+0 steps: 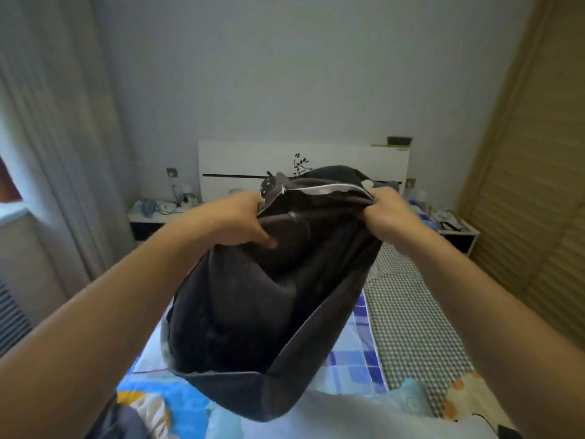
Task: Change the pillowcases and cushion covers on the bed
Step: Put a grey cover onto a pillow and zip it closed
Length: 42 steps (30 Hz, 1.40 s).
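Held above the bed (pixel 411 312), the dark cushion cover (pixel 253 312) hangs from my left hand (pixel 245 224) and right hand (pixel 387 213), both pinching its zipped mouth; uneven pulling, I judge, risks straining the zipper (pixel 326 189).

Dim, soft daylight from the left; wide-angle bending, blurred edges.
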Tool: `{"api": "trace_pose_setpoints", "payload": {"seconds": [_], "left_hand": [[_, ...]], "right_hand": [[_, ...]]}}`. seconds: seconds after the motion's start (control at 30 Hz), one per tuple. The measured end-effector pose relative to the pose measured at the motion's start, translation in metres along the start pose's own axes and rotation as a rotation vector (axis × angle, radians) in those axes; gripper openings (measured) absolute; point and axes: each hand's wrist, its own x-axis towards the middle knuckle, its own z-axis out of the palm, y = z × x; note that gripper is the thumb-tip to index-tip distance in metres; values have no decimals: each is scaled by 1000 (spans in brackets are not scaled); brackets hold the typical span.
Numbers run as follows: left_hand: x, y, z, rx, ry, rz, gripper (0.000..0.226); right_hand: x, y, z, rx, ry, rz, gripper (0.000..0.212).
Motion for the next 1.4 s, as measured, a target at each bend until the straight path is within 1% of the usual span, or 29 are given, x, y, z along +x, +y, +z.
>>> {"api": "trace_pose_setpoints", "payload": {"seconds": [0.03,0.07,0.1,0.13,0.2,0.23,0.3,0.37,0.4,0.43,0.5,0.53,0.57,0.6,0.67,0.77,0.8,0.87,0.9,0.97,1.0,1.03,1.07,1.13,1.2,1.27,1.33,1.37,1.4], "left_hand": [[-2,1,3,44,37,-10,22],[-5,2,7,4,93,-6,11],[-7,1,9,-142,154,-29,11],[-7,-2,12,-371,194,-62,14],[-12,-1,15,-924,201,-131,21],[-14,2,16,-1112,181,-139,24],[-14,7,17,-1231,166,-132,23],[-16,9,14,-1220,145,-122,17],[-18,7,11,-1189,98,-114,17],[-18,4,10,-1096,21,-99,19],[-23,3,15,-691,-124,-64,41],[-25,4,21,-486,-127,-61,52],[-25,7,26,-368,-74,-66,57],[-24,9,31,-375,-5,-71,55],[-18,9,34,-662,97,-109,43],[-14,14,33,-1066,114,-143,8],[-14,18,32,-1180,103,-143,9],[-16,26,30,-1287,85,-137,17],[-17,27,31,-1282,79,-120,17],[-19,26,32,-1213,-7,-62,6],[-19,22,34,-1126,-39,-30,16],[-15,16,39,-962,-20,1,31],[-12,11,43,-730,49,9,41],[-7,5,54,-253,250,-28,39],[-7,5,64,-44,373,-62,31],[-9,8,72,-15,432,-102,30],[-10,9,76,-89,441,-122,29],[-12,10,74,-220,421,-119,28],[-13,10,72,-451,389,-126,25]], "right_hand": [[-1,-7,0,73,-15,12,18],[-1,-11,2,142,-44,25,18],[-3,-16,6,237,-84,33,17],[-5,-21,9,358,-128,52,19],[-12,-29,16,556,-213,81,21],[-17,-31,18,597,-261,63,18],[-22,-34,23,543,-337,-28,17],[-21,-32,26,190,-326,-163,21],[-18,-30,26,-28,-253,-205,17],[-15,-27,25,-151,-173,-186,11],[-10,-26,20,-8,-103,-37,11],[-10,-26,19,88,-106,17,12],[-12,-28,17,159,-128,45,11],[-13,-30,15,219,-164,61,10],[-19,-33,14,320,-241,87,10],[-28,-33,19,410,-388,90,22],[-30,-33,23,397,-409,88,28],[-31,-33,30,390,-349,82,30],[-29,-32,31,396,-283,91,27],[-24,-27,27,438,-165,98,15],[-23,-24,24,465,-166,93,9],[-24,-22,21,500,-208,91,5],[-28,-22,20,532,-285,94,6],[-36,-25,25,513,-403,98,14],[-40,-28,37,418,-370,87,20],[-43,-32,45,381,-318,93,23],[-44,-31,47,426,-308,122,19],[-44,-30,45,484,-318,146,15],[-43,-28,44,542,-340,166,9]]}}
